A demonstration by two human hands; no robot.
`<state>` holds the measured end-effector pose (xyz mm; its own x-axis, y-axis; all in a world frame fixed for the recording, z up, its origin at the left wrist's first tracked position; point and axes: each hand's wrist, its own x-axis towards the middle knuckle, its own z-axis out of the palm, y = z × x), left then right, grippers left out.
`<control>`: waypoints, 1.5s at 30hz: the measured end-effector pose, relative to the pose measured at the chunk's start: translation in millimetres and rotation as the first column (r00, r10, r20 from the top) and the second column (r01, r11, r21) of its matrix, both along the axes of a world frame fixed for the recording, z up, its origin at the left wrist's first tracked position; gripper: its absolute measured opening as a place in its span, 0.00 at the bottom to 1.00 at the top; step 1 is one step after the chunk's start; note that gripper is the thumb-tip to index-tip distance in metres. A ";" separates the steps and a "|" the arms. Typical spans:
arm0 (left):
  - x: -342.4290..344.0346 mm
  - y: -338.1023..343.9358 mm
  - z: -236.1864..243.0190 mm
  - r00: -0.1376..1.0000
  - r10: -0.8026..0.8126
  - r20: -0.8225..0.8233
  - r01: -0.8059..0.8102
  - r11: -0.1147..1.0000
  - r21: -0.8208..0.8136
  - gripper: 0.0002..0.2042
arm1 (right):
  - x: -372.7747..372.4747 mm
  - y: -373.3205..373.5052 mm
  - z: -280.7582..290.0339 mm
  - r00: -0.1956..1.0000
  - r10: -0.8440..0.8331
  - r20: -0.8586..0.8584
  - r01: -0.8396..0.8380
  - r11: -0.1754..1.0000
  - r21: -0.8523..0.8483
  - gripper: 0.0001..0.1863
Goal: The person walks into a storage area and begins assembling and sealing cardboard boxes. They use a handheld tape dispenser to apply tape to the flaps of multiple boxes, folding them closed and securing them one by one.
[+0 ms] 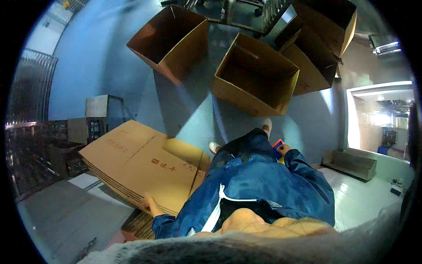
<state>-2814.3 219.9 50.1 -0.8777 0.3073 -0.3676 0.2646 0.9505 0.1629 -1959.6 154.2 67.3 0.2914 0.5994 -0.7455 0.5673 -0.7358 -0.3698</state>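
Note:
My left hand point(152, 205) grips the near edge of several flattened cardboard boxes point(132, 154), which lie layered and slightly tilted at my left side. The fingers are on the edge, and the thumb is hard to make out. My right hand point(285, 148), by my right hip, is closed around a small red and blue hand tool point(277, 145) with a bit of yellow below it. Most of that tool is hidden by the hand and my blue jacket, so its kind is unclear.
Open cardboard boxes stand on the floor ahead: one far left point(176, 48), one in the middle point(246, 83), others far right point(307, 61). A wheeled metal frame point(228, 13) is behind them. A metal trough point(349, 165) lies at right; a grey surface point(66, 220) is at left.

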 end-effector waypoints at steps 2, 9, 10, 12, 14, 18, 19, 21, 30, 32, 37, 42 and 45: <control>-3.8 -2.9 -1.8 1.000 0.013 0.023 -0.012 1.000 -0.020 0.30 | 8.5 -8.3 0.0 0.997 0.000 0.075 -0.004 0.999 0.054 0.14; 24.4 12.5 12.5 1.000 0.004 0.028 -0.003 1.000 -0.022 0.28 | 18.3 -61.3 -10.0 0.991 -0.107 0.079 0.084 0.962 0.258 0.13; 29.2 15.5 14.0 1.000 -0.004 0.029 0.005 1.000 -0.030 0.28 | 18.6 -66.6 -13.2 0.992 -0.090 0.085 0.060 0.951 0.305 0.12; 38.6 15.1 15.5 1.000 -0.006 0.026 0.007 1.000 -0.022 0.28 | 27.1 -69.1 -22.9 0.996 -0.055 0.075 0.033 0.963 0.268 0.15; 46.6 8.3 16.5 1.000 0.021 0.007 -0.020 0.999 -0.032 0.27 | 45.6 -54.3 -33.2 0.999 -0.009 0.043 0.002 0.985 0.174 0.17; 63.3 -8.6 18.6 0.996 0.082 -0.030 -0.083 0.996 -0.039 0.27 | 101.3 34.0 -50.2 0.979 0.198 -0.057 -0.192 0.976 0.099 0.16; 67.9 -11.8 19.0 0.994 0.104 -0.039 -0.105 0.994 -0.040 0.27 | 116.1 68.2 -53.3 0.957 0.274 -0.090 -0.266 0.960 0.092 0.16; 75.4 -13.1 21.4 0.988 0.144 -0.054 -0.146 0.989 -0.035 0.26 | 133.8 138.7 -55.6 0.909 0.396 -0.129 -0.385 0.917 0.105 0.15; 91.9 19.7 33.0 0.974 0.226 -0.012 -0.225 0.974 0.041 0.25 | 43.3 360.7 -28.1 0.760 0.645 -0.082 -0.608 0.750 0.262 0.13; 103.1 32.8 41.7 0.975 0.215 0.056 -0.220 0.969 0.112 0.24 | 1.6 375.7 -21.3 0.678 0.730 -0.089 -0.680 0.669 0.299 0.13; 156.1 60.5 71.0 0.988 -0.001 0.154 -0.059 0.921 0.384 0.19 | -142.2 390.3 -10.0 0.567 0.782 -0.260 -0.720 0.624 0.304 0.17; 206.6 81.7 85.9 0.959 -0.281 0.047 0.228 0.857 0.462 0.23 | -328.1 384.9 11.2 0.334 0.911 -0.243 -0.800 0.410 0.437 0.27; 227.2 94.2 92.2 0.920 -0.316 0.232 0.164 0.848 0.504 0.26 | -434.4 373.2 38.7 0.180 0.979 -0.096 -0.886 0.204 0.417 0.32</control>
<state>-2587.1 314.2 142.3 -0.6265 0.6943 -0.3542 0.3417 0.6530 0.6759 -2393.9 527.4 106.0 -0.7976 0.4000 -0.4515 0.5953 0.4017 -0.6958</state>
